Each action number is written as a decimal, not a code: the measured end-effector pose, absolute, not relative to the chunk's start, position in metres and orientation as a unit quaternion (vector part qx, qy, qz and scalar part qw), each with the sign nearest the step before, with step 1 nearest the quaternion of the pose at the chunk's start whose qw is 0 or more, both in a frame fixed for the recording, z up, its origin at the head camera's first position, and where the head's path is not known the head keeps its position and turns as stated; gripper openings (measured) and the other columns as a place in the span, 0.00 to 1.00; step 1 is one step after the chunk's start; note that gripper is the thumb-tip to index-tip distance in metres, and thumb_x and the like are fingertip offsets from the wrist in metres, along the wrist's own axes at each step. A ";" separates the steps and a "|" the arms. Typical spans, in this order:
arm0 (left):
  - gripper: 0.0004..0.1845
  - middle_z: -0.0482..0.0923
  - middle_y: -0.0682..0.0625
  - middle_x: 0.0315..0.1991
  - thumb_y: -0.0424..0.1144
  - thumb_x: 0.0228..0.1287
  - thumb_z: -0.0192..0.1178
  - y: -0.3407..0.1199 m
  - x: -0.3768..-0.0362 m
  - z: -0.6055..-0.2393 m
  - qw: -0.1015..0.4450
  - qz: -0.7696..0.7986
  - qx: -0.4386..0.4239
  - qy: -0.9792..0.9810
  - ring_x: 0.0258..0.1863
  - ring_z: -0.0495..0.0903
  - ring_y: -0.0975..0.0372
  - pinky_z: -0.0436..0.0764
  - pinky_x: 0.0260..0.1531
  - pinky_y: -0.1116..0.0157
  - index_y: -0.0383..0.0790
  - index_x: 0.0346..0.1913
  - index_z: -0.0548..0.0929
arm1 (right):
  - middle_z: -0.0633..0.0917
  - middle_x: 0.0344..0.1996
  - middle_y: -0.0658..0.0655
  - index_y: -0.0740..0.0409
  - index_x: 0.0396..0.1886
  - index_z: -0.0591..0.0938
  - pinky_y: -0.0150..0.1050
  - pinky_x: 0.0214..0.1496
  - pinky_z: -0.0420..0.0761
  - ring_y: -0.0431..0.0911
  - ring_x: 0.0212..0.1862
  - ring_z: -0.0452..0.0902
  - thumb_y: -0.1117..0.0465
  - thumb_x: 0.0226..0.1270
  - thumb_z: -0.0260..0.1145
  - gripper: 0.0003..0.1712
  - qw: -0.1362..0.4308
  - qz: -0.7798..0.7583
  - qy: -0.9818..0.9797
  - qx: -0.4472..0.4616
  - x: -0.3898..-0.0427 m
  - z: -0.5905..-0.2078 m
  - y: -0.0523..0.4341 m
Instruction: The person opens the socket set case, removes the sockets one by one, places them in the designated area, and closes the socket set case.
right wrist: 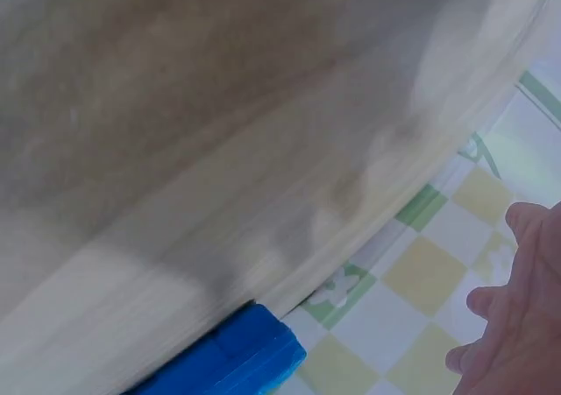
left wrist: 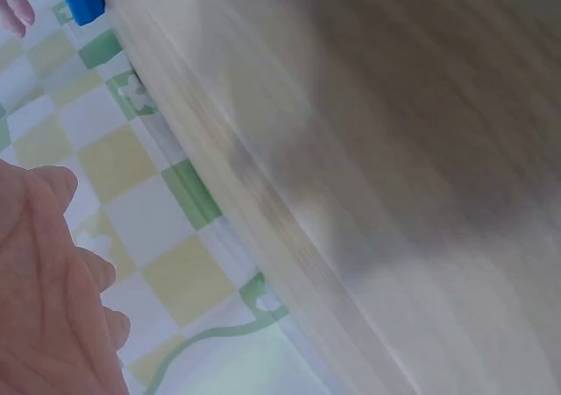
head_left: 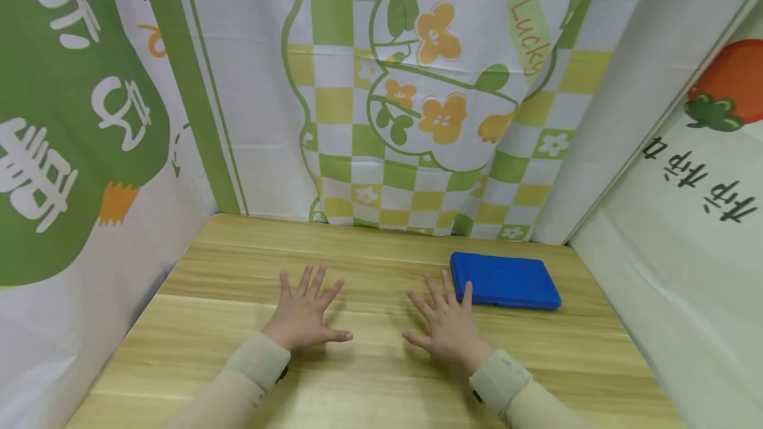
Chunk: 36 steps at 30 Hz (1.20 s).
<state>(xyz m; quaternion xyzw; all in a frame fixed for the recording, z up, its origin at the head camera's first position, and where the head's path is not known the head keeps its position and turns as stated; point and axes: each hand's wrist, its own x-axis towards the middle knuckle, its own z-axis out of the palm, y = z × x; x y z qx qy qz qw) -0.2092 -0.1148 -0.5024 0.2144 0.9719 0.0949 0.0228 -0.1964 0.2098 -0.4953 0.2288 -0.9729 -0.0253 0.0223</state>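
Palm down with fingers spread, my left hand [head_left: 304, 316] hovers over the wooden table [head_left: 369, 389] and holds nothing. My right hand [head_left: 450, 326] is spread in the same way to its right, also holding nothing. Just beyond the right fingers lies a flat blue case [head_left: 505, 281], whose near left corner is partly covered by a fingertip in the head view; whether they touch cannot be told there. The right wrist view has the blue case [right wrist: 223, 360] at the bottom, apart from the right hand [right wrist: 521, 325]. Part of the left palm [left wrist: 48, 281] fills the left wrist view's lower left.
A checkered curtain [head_left: 334, 104] with flower prints hangs along the table's back edge. Printed cloth walls [head_left: 53, 323] stand at the left, and another white cloth [head_left: 673, 270] at the right. Both sleeves carry a dark band near the wrist.
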 end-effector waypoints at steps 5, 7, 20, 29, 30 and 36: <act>0.58 0.41 0.35 0.83 0.82 0.57 0.54 -0.111 -0.215 -0.501 0.017 0.100 0.223 0.970 0.80 0.36 0.38 0.27 0.66 0.26 0.52 0.83 0.57 | 0.56 0.80 0.67 0.43 0.82 0.65 0.82 0.68 0.40 0.70 0.80 0.37 0.28 0.72 0.58 0.46 0.015 0.037 -0.980 0.194 -0.203 -0.495 0.215; 0.57 0.41 0.35 0.83 0.81 0.58 0.55 -0.109 -0.217 -0.499 0.016 0.112 0.227 0.967 0.80 0.37 0.38 0.29 0.66 0.25 0.51 0.83 0.58 | 0.56 0.80 0.68 0.45 0.82 0.65 0.82 0.68 0.40 0.70 0.80 0.37 0.31 0.72 0.60 0.45 0.009 0.076 -0.981 0.178 -0.206 -0.495 0.219; 0.55 0.35 0.38 0.83 0.76 0.62 0.57 -0.075 -0.246 -0.492 0.061 0.211 0.210 0.953 0.81 0.29 0.42 0.34 0.69 0.28 0.53 0.85 0.52 | 0.53 0.80 0.72 0.54 0.82 0.62 0.83 0.67 0.43 0.74 0.78 0.37 0.36 0.74 0.61 0.46 -0.003 0.152 -0.985 0.085 -0.232 -0.473 0.264; 0.51 0.43 0.32 0.81 0.64 0.72 0.58 -0.045 -0.259 -0.491 0.064 0.316 0.214 0.922 0.80 0.40 0.37 0.49 0.70 0.29 0.42 0.84 0.48 | 0.49 0.79 0.76 0.58 0.84 0.55 0.82 0.68 0.44 0.76 0.78 0.34 0.34 0.78 0.55 0.49 -0.021 0.173 -0.984 0.044 -0.238 -0.461 0.292; 0.51 0.44 0.31 0.81 0.64 0.72 0.58 -0.042 -0.261 -0.491 0.064 0.327 0.212 0.919 0.80 0.42 0.37 0.52 0.70 0.30 0.40 0.84 0.48 | 0.49 0.79 0.76 0.60 0.83 0.55 0.82 0.68 0.44 0.76 0.77 0.34 0.33 0.78 0.54 0.49 -0.019 0.176 -0.983 0.044 -0.239 -0.460 0.295; 0.49 0.46 0.29 0.80 0.57 0.75 0.59 -0.024 -0.270 -0.489 0.087 0.408 0.200 0.887 0.78 0.48 0.37 0.57 0.73 0.39 0.33 0.83 0.47 | 0.50 0.77 0.80 0.68 0.81 0.56 0.82 0.66 0.51 0.78 0.76 0.38 0.36 0.79 0.54 0.49 -0.009 0.200 -0.979 0.029 -0.241 -0.452 0.321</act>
